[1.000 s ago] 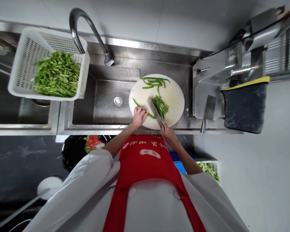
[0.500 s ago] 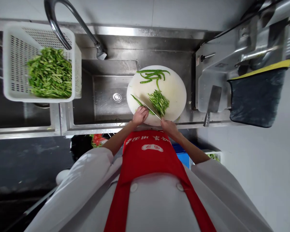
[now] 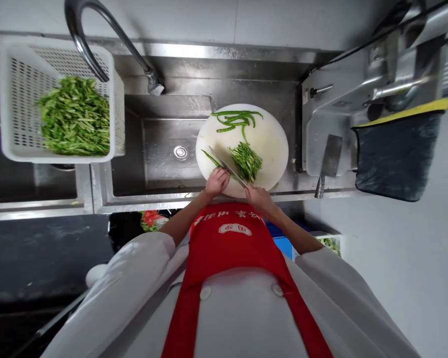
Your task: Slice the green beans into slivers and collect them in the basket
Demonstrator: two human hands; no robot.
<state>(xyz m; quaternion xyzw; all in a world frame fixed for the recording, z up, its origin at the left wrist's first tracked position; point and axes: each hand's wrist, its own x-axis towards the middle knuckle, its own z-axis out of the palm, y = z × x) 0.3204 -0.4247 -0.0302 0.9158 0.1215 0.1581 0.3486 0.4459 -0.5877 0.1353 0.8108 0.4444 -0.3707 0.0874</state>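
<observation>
A round white cutting board (image 3: 274, 144) lies over the sink's right part. My right hand (image 3: 260, 200) is closed on the handle of a knife (image 3: 227, 166), whose blade points up and left across the board. My left hand (image 3: 217, 182), fingers curled, presses on a green pepper (image 3: 210, 157) just left of the blade. A pile of cut green strips (image 3: 247, 161) sits right of the knife. Several whole green peppers (image 3: 236, 119) lie at the board's far side.
A white basket (image 3: 118, 114) of cut green pieces (image 3: 76, 119) stands at left under a curved faucet (image 3: 125, 35). At right are a metal machine (image 3: 317, 114), a cleaver (image 3: 331, 156) and a dark cloth (image 3: 397, 154) with a yellow edge.
The knife blade has tilted and shifted slightly left, closer to my left fingers. The whole view has moved a little; both hands stay over the board's near edge.
</observation>
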